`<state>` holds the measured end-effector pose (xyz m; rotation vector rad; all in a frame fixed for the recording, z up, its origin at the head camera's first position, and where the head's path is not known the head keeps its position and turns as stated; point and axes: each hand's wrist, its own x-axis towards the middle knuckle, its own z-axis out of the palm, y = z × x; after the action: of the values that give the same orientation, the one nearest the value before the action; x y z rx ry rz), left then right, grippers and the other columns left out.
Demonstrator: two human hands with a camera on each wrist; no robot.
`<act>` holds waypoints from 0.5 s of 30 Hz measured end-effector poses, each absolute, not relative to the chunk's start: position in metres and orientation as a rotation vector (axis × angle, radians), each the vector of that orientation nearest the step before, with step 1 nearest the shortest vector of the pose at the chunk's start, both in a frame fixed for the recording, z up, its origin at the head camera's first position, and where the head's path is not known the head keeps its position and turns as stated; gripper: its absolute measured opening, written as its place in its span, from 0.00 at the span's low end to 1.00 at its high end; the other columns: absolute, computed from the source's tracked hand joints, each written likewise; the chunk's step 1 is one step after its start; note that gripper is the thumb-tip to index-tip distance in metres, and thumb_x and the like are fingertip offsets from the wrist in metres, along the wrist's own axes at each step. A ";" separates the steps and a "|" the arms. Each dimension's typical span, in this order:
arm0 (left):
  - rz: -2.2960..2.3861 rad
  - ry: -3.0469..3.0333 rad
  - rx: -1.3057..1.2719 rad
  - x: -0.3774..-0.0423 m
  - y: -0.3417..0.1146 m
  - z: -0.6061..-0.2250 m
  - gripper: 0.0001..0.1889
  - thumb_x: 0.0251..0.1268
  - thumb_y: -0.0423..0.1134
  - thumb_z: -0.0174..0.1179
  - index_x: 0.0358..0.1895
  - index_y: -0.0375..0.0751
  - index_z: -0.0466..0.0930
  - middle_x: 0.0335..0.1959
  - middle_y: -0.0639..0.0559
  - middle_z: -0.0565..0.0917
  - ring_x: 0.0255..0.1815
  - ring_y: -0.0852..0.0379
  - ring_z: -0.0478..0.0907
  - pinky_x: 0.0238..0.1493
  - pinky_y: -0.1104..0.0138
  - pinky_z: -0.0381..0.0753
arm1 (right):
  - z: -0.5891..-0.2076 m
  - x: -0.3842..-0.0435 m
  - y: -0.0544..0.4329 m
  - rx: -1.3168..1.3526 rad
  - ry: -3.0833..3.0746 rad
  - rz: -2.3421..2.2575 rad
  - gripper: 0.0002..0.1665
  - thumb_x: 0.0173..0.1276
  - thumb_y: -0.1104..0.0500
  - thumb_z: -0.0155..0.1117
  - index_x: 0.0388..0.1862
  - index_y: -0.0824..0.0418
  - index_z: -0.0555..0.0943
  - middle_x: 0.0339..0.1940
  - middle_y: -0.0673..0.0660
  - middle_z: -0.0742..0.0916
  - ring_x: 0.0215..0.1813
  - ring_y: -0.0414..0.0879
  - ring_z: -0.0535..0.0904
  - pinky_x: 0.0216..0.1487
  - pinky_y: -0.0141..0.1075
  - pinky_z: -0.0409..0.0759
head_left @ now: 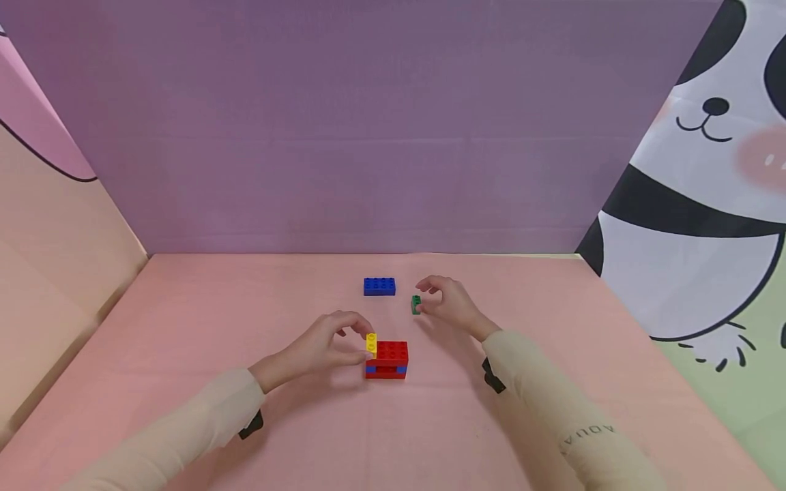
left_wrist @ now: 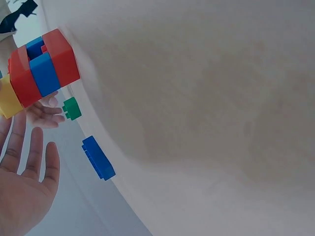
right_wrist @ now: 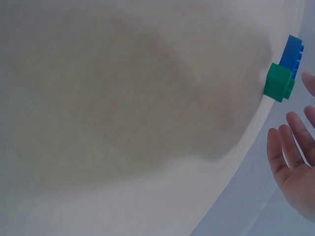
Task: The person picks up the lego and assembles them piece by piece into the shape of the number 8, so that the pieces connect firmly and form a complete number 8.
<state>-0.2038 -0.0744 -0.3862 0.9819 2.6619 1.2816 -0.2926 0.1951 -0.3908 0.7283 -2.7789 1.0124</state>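
My left hand pinches a small yellow brick between thumb and forefinger, at the left end of a stack of red and blue bricks. In the left wrist view that stack has red layers above and below blue pieces, and the yellow brick sits against its upper red layer. Over on the right, my right hand is beside a small green brick, thumb close to it. The right wrist view has the green brick apart from the visible fingers.
A long blue brick lies behind the stack, left of the green one. All of this is on a pink-covered table. A purple panel rises at the table's back edge, and a panda-printed panel stands on the right.
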 end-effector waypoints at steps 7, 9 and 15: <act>1.292 2.645 0.985 -0.204 -0.076 -0.386 0.14 0.51 0.43 0.66 0.42 0.56 0.75 0.40 0.64 0.78 0.49 0.50 0.73 0.50 0.51 0.72 | -0.395 -0.300 0.194 0.605 -2.936 1.040 0.23 0.56 0.64 0.66 0.52 0.63 0.75 0.50 0.60 0.81 0.55 0.56 0.72 0.56 0.48 0.73; 1.293 2.642 0.982 -0.204 -0.076 -0.386 0.14 0.51 0.43 0.66 0.42 0.56 0.75 0.40 0.64 0.78 0.49 0.49 0.73 0.50 0.51 0.72 | -0.396 -0.301 0.194 0.596 -2.960 1.046 0.23 0.57 0.64 0.66 0.52 0.62 0.75 0.50 0.59 0.81 0.54 0.56 0.73 0.56 0.47 0.74; 1.291 2.642 0.984 -0.205 -0.076 -0.386 0.14 0.51 0.44 0.66 0.42 0.57 0.75 0.40 0.64 0.78 0.49 0.50 0.74 0.50 0.52 0.72 | -0.399 -0.302 0.191 0.532 -3.027 1.070 0.22 0.57 0.65 0.65 0.52 0.58 0.75 0.47 0.56 0.81 0.50 0.51 0.76 0.53 0.43 0.77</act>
<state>-0.2048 -0.0757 -0.3860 0.9836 2.6420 1.2906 -0.3025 0.1909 -0.3989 0.5321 -3.0269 1.0703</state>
